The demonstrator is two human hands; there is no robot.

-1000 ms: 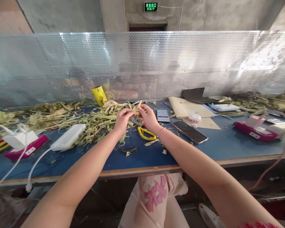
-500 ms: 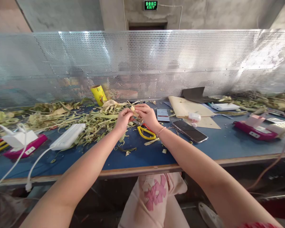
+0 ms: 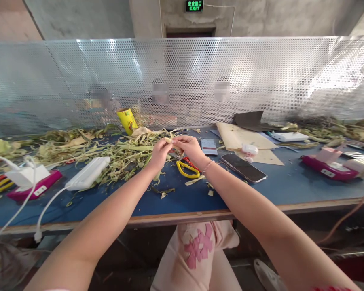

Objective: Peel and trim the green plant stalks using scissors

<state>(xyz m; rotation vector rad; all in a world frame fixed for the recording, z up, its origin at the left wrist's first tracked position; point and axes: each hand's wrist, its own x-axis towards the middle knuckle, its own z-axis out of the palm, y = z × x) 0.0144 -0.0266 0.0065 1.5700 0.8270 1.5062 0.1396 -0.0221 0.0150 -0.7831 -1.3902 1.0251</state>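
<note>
Both bare left hand (image 3: 160, 152) and bare right hand (image 3: 190, 147) finger-pinch a small, pale-yellow, dry-looking plant piece (image 3: 168, 140). Likely light and brittle, it suits gentle holding by its edges.

On my remote feed, moderate light falls across the blue table (image 3: 176, 204). The strongest glare whitens the screen (image 3: 186, 72) at the right of the frame, with thinner bright streaks at upper left. A sign (image 3: 194, 5) glows green at top centre. Under the table, I see deep shadow. The wide lens stretches both forearms (image 3: 118, 214) toward the lower corners. Fine detail around the left hand (image 3: 159, 152) and right hand (image 3: 192, 148) looks soft; pixelated patches (image 3: 160, 93) show through the screen.
</note>
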